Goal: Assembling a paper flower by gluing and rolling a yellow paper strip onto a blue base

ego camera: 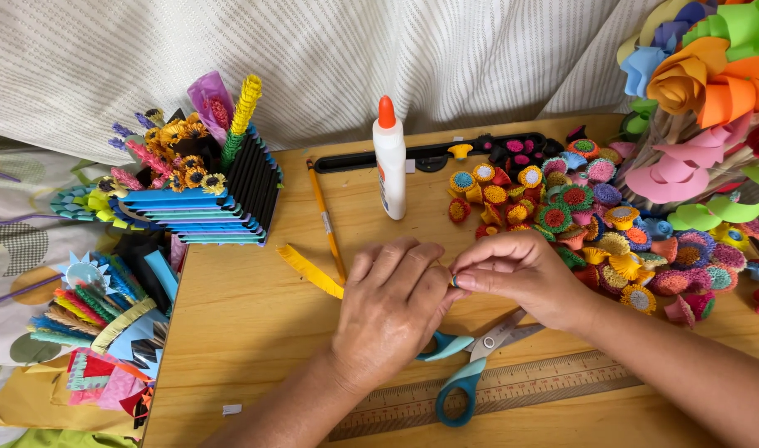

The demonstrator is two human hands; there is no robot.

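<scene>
Both hands meeting at the middle of the wooden table (pixel 255 315). Left hand (pixel 392 307) knuckles up, fingers curled in, thumb side pressed toward the right. Right hand (pixel 520 278) coming in from the right, thumb and forefinger pinched tight on a tiny roll of yellow fringed paper (pixel 453 280), only a sliver showing between the fingertips. Left fingertips closing on that same small roll; exact hold hidden behind the knuckles.

Trailing off to the left of the hands, a yellow fringed paper strip (pixel 310 271) lying flat on the table, its near end disappearing under the left hand. Right beside that strip, a pencil (pixel 327 222) running away toward the far edge. Upright behind the hands, a white glue bottle (pixel 389 162) with an orange cap, well clear of the fingers.

Directly below the hands, teal-handled scissors (pixel 466 365) lying slightly open, blades partly tucked under the right wrist, handles resting across a wooden ruler (pixel 512 390).

Off to the right, a heap of finished paper flowers (pixel 595 224) in reds, pinks, yellows and greens, near the right wrist. Far right corner, big foam roses (pixel 711 75). Far left, a blue and black paper holder (pixel 222 199) stuffed with little paper sunflowers, and loose coloured paper scraps (pixel 97 332) spilling past the table edge.
</scene>
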